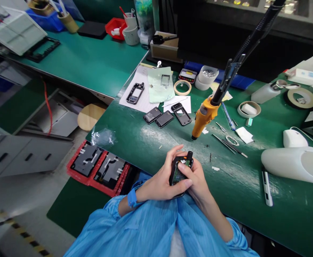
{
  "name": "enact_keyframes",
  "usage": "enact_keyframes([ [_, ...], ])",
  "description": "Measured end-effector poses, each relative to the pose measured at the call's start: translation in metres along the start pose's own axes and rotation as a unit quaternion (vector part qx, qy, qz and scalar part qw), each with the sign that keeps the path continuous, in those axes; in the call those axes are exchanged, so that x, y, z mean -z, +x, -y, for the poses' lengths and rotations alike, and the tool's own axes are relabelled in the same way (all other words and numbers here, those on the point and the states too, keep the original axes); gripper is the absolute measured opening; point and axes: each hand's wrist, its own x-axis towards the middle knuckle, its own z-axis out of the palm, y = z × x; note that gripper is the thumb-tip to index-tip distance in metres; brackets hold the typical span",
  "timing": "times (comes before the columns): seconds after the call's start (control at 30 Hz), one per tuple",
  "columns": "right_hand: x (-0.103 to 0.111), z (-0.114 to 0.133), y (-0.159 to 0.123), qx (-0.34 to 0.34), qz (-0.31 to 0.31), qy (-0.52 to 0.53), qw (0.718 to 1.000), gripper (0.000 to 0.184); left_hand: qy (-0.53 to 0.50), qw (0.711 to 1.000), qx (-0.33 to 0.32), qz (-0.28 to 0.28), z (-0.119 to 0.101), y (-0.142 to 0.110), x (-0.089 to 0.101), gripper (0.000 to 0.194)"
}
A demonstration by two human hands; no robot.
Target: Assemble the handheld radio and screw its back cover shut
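Close to my body, over the table's near edge, I hold an opened handheld device (176, 175) with a stubby antenna; its green circuit board shows. My left hand (164, 180) is wrapped around its left side, thumb across the lower front. My right hand (197, 178) grips the right side, and its thumb presses on the board near the top. The fingers behind the device are hidden. Beyond my hands lie a black device housing (181, 114) and two dark flat battery-like blocks, the nearer one (164, 119) beside it. Another black housing (135, 93) rests on white paper.
An orange electric screwdriver (205, 116) hangs nose-down just beyond my hands. Tweezers (230, 145) lie to the right, near a white rounded object (292, 166). Behind are a tape roll (182, 87) and a cup of small metal parts (208, 75). Red trays (92, 177) sit lower left.
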Motion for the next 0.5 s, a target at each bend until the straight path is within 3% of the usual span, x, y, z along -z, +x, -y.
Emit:
enact_keyframes([
  [0.5,0.0039,0.0099,0.0012,0.015,-0.004,-0.041,0.999,0.028,0.001,1.000,0.007,0.031,-0.0026,-0.0006,0.0065,0.092],
])
